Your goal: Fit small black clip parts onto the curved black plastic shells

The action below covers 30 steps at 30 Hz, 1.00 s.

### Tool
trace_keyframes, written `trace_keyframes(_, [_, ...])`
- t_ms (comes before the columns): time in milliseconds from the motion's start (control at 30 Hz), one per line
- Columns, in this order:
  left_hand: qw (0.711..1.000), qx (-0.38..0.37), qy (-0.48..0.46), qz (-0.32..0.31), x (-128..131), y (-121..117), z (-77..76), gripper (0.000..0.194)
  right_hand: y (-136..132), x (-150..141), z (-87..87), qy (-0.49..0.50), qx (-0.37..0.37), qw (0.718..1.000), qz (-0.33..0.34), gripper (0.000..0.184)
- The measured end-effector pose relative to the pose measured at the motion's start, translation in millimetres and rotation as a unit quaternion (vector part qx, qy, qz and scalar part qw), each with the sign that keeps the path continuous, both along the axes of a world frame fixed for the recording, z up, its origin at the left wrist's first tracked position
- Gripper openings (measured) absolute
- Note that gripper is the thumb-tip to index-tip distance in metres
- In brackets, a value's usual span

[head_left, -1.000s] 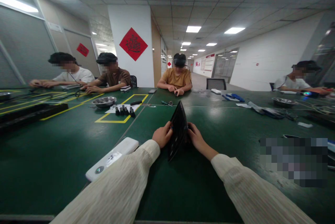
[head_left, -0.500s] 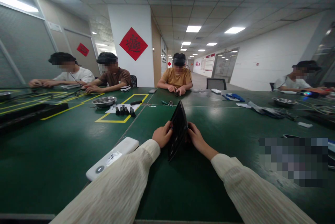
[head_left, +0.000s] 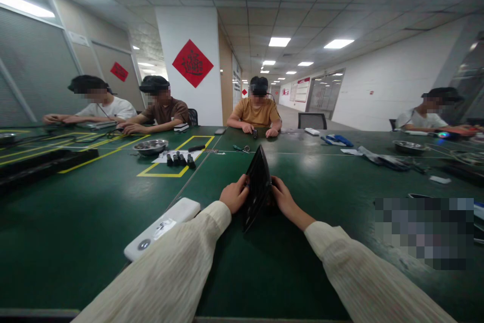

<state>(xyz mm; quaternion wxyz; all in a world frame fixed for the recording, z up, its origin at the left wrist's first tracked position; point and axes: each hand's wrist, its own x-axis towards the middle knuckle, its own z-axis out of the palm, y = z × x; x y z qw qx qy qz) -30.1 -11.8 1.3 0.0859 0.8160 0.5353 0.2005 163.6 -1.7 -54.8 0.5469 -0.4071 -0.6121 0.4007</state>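
A thin, flat black panel stands on edge on the green table in front of me, seen almost edge-on and leaning a little. My left hand grips its left face, fingers closed at the side. From the other side my right hand holds the panel's right edge, its fingertips partly hidden behind it. What kind of thing the panel is I cannot make out. A white oblong device with a round button and a label lies beside my left forearm.
On the green table, a metal bowl and several black cylindrical parts stand left, by a yellow taped outline. Pliers lie beyond the panel. Gloves and another bowl are at right. Several people sit around the table.
My hands and the black panel keep the same place. Across the table, the person opposite has moved their hands apart, a small dark object now upright at one hand.
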Motion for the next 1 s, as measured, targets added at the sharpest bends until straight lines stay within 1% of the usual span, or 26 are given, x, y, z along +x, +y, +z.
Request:
trace_keyframes(167, [1.000, -0.010, -0.010, -0.010, 0.4, -1.9, 2.0, 0.030, -0.5, 0.3, 0.5, -0.002, 0.001, 1.000, 0.001, 0.039])
trace_keyframes(367, [1.000, -0.002, 0.016, 0.010, 0.3, -3.0, 0.1, 0.031, -1.6, -0.6, 1.7, 0.000, 0.004, 1.000, -0.002, 0.039])
trace_keyframes(533, [1.000, -0.011, 0.012, 0.023, 0.8, -1.9, -1.4, 0.037, -3.0, -0.7, 4.1, 0.002, 0.006, 1.000, -0.004, 0.037])
trace_keyframes(633, [1.000, -0.009, 0.012, 0.018, 1.3, -1.6, -1.3, 0.035, -3.9, -0.3, 5.1, -0.001, 0.013, 1.000, -0.005, 0.038])
trace_keyframes(833, [1.000, -0.002, 0.014, 0.012, 1.9, -2.2, 0.0, 0.033, -4.1, -0.6, 4.7, -0.005, 0.001, 1.000, 0.007, 0.042])
trace_keyframes(1000, [1.000, -0.002, 0.017, 0.009, 2.3, -3.5, 2.0, 0.031, -5.3, -1.4, 5.1, 0.005, 0.001, 1.000, 0.010, 0.041])
